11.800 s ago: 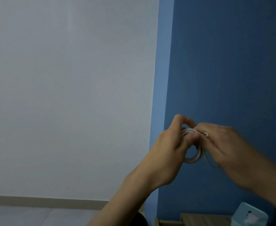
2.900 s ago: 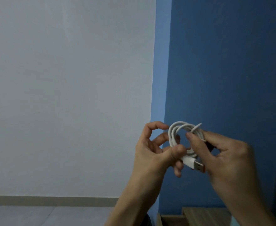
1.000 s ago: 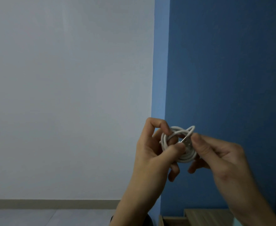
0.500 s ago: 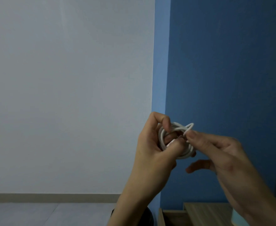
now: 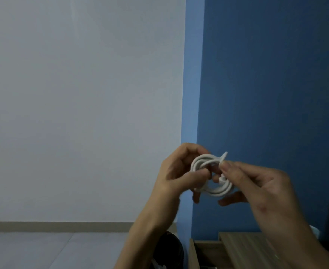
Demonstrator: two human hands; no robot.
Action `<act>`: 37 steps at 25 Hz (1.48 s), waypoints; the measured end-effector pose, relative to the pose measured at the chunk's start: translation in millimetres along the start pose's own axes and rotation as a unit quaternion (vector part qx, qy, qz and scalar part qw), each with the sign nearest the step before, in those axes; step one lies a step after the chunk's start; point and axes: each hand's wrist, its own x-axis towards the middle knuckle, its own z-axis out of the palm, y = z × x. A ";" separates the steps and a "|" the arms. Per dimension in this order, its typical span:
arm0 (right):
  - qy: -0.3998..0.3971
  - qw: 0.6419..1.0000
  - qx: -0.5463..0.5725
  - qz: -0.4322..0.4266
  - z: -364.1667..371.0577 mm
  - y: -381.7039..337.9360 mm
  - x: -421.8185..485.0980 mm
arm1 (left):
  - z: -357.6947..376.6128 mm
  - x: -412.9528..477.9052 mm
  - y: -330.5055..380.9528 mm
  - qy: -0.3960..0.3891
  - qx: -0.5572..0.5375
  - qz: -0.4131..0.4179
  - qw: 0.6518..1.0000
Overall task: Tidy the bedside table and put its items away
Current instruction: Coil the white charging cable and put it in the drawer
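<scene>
A white charging cable (image 5: 214,189), wound into a small coil, is held up in front of the blue wall. My left hand (image 5: 176,171) grips the coil's left side with thumb and fingers. My right hand (image 5: 256,183) pinches the cable's loose end at the coil's top right, its lower fingers under the coil. The wooden bedside table (image 5: 243,247) shows at the bottom right, mostly hidden by my right forearm.
A white wall fills the left, a blue wall (image 5: 266,74) the right, meeting at a corner. A dark round object (image 5: 171,247) sits on the floor left of the table. An open wooden drawer edge (image 5: 193,253) juts beside the table.
The coil has sunk slightly and tightened. My right hand has shifted from the plug to the loose end at the top right. The camera has tilted down a little, showing more table.
</scene>
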 end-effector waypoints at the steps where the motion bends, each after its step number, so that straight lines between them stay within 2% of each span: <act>1: 0.007 1.000 0.005 0.003 -0.6 1.2 0.1 | -4.5 -1.8 -1.9 -0.028 -0.044 -0.009 0.999; 3: 0.016 1.000 0.011 0.009 -2.9 2.2 1.1 | -8.8 -4.4 -4.5 -0.035 -0.069 -0.019 0.997; 7: 0.019 0.999 -0.023 -0.017 -6.9 5.4 -0.9 | -5.6 -7.3 -4.9 0.020 -0.011 -0.074 0.997; 11: 0.038 0.988 -0.123 -0.083 -8.8 10.2 -3.2 | -2.9 -7.8 1.5 0.079 0.069 -0.094 0.990; 15: 0.032 0.966 -0.215 -0.138 -9.5 16.3 -6.7 | 0.8 -7.3 5.3 0.113 0.075 -0.129 0.982; 19: 0.043 0.992 -0.105 -0.054 -10.4 16.8 -4.1 | 3.8 -7.9 4.0 0.099 0.037 -0.167 0.980; 21: 0.020 0.998 -0.062 -0.019 -14.1 17.2 -2.9 | 4.2 -7.6 2.7 0.077 0.010 -0.173 0.982; 24: -0.028 0.999 -0.027 -0.017 -18.6 16.5 0.2 | 6.3 -7.3 -6.6 0.045 -0.009 -0.147 0.988; 27: -0.054 0.998 -0.026 -0.008 -23.0 20.6 7.0 | 9.8 -4.9 -14.0 0.068 -0.032 -0.131 0.989; 31: -0.035 0.999 0.006 0.021 -27.7 28.5 13.4 | 15.8 -3.4 -15.3 0.101 -0.095 -0.127 0.982; 37: -0.005 0.994 0.056 0.096 -28.8 38.0 8.6 | 28.5 -4.3 -30.8 0.161 -0.184 -0.179 0.953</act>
